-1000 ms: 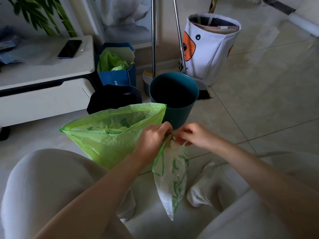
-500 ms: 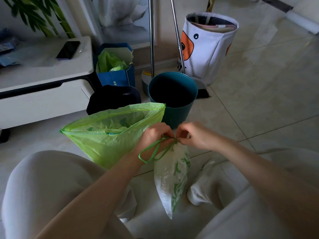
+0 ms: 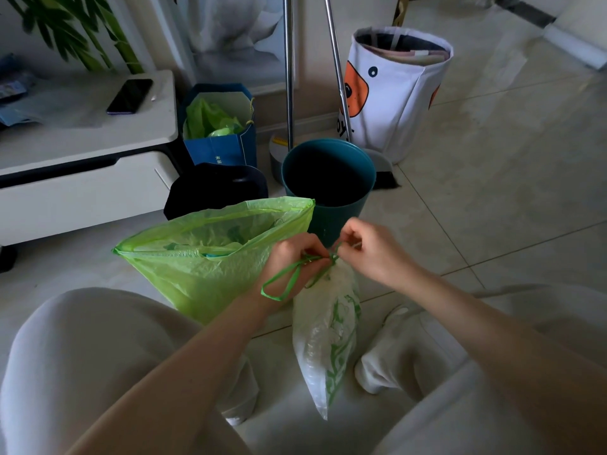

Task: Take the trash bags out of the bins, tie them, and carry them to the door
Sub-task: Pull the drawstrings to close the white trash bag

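Now | hands (image 3: 331, 257) pinching white bag (image 3: 328, 343) drawstring (image 3: 289, 277) | green bag (image 3: 213, 257) gaping | teal bin (image 3: 328, 178) unlined

I am looking into a room in a home, most likely a living room. The shiny pale tiled floor (image 3: 492, 208) has thin lines between big tiles. On the left stands a low white table with a dark stripe and a drawer (image 3: 82, 178), and a black flat phone (image 3: 129, 96) lies on top of it. Tall green plant leaves (image 3: 82, 31) rise behind it. A white cloth basket with an orange animal face (image 3: 394, 93) stands by the wall. Two thin metal broom poles (image 3: 289, 77) lean there too. A round dark-teal plastic bin (image 3: 331, 221) and a blue paper gift bag (image 3: 220, 149) sit on the floor nearby.
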The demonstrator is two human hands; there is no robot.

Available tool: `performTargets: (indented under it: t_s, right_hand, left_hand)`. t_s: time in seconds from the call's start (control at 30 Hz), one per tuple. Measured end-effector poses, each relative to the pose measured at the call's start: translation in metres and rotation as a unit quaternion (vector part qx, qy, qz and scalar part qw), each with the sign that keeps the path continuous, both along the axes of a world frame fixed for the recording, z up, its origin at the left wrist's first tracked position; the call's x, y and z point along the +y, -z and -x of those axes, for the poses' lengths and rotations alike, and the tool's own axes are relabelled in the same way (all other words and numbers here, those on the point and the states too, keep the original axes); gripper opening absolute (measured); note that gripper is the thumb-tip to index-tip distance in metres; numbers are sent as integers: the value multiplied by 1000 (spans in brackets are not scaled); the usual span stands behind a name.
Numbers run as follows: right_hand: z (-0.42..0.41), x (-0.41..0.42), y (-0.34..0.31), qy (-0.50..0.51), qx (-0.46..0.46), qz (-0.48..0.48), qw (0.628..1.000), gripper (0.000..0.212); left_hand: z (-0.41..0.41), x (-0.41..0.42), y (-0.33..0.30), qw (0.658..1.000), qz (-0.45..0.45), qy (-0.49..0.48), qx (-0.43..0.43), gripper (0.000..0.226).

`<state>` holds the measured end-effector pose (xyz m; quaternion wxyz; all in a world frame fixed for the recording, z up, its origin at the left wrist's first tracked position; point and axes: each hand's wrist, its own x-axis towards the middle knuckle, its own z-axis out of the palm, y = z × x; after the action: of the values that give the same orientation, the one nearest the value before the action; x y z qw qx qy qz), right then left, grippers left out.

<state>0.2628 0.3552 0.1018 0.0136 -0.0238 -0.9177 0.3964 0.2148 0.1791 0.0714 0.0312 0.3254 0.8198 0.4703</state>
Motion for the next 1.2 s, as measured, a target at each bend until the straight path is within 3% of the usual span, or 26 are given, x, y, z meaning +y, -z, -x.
performTargets:
  t_s: [0.1,0.23,0.3,0.43,0.47,0.53,0.6,0.8,0.9,1.0,1.1,1.2]
  right_hand:
    - [4,-3,-4,55,-72,181,979,12]
    - [4,2,-17,42,-115,157,980,16]
    - [4,7,-24,36,-166,193,966,13]
    - [6,17,-29,27,-184,296,937,15]
    - [6,17,-29,26,-189,264,945,17]
    - [7,22,-24,2,-182,55,982,18]
    - [8,29,-14,-20,-176,-123,977,22]
    - [5,35,10,12,-256,-181,949,28]
    - [5,25,22,41,-305,-65,949,30]
    - [4,9,27,62,-339,123,931,29]
    - [2,-2,35,65,-342,192,918,28]
    - [6,-4,32,59,-313,146,937,27]
  left_hand:
    - [2,0,0,1000,-6,-10,0,9]
    - [5,-2,3,1000,-6,-15,4,10]
    - [6,-4,6,1000,4,-17,-10,10]
    - [7,-9,10,997,6,-15,-78,6]
    - [7,-11,12,995,6,-20,-97,4]
    - [8,-16,17,988,12,-62,-141,4]
    - [10,-20,23,972,41,-133,-191,2]
    - [-2,-24,38,892,128,-163,-402,12]
    - [-9,-25,41,828,71,-153,-535,16]
    - [-12,-22,40,801,24,-127,-584,17]
    - [-18,-16,41,805,-34,-110,-582,4]
    - [-23,-10,40,829,-53,-106,-546,6]
